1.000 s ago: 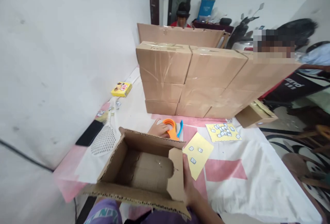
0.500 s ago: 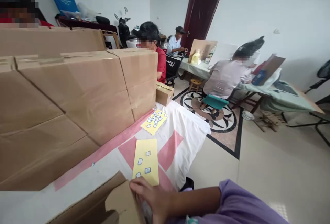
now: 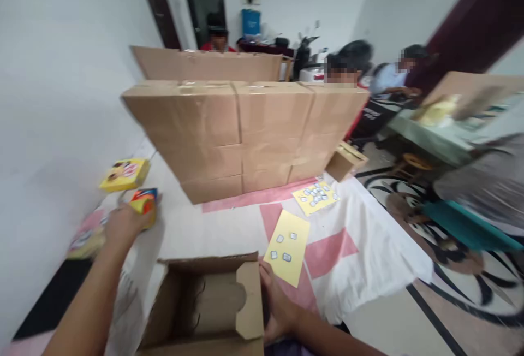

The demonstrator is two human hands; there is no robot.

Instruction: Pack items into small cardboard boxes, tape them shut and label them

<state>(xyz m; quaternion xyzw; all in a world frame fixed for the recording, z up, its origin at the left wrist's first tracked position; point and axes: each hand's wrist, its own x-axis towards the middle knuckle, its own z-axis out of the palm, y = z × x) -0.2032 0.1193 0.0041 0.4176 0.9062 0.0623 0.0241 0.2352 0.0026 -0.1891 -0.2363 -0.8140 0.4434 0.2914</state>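
Note:
An open cardboard box (image 3: 204,307) lies in front of me on the cloth-covered table (image 3: 368,247). My right hand (image 3: 275,304) grips its right flap. My left hand (image 3: 125,224) is stretched out to the left and closed on an orange and blue object (image 3: 144,202), blurred by motion. A yellow sheet (image 3: 286,245) with three small silver pieces lies just beyond my right hand. A second yellow sheet (image 3: 315,196) with several pieces lies farther back.
A wall of stacked cardboard boxes (image 3: 245,132) stands across the table's far side. A small yellow box (image 3: 125,174) lies at the left by the white wall. A small open carton (image 3: 346,160) sits at the stack's right. Several people sit beyond and to the right.
The view swung right toward the room and back to the table. My left hand left the orange tool and now holds an orange and blue object at the left. My right hand stays on the box.

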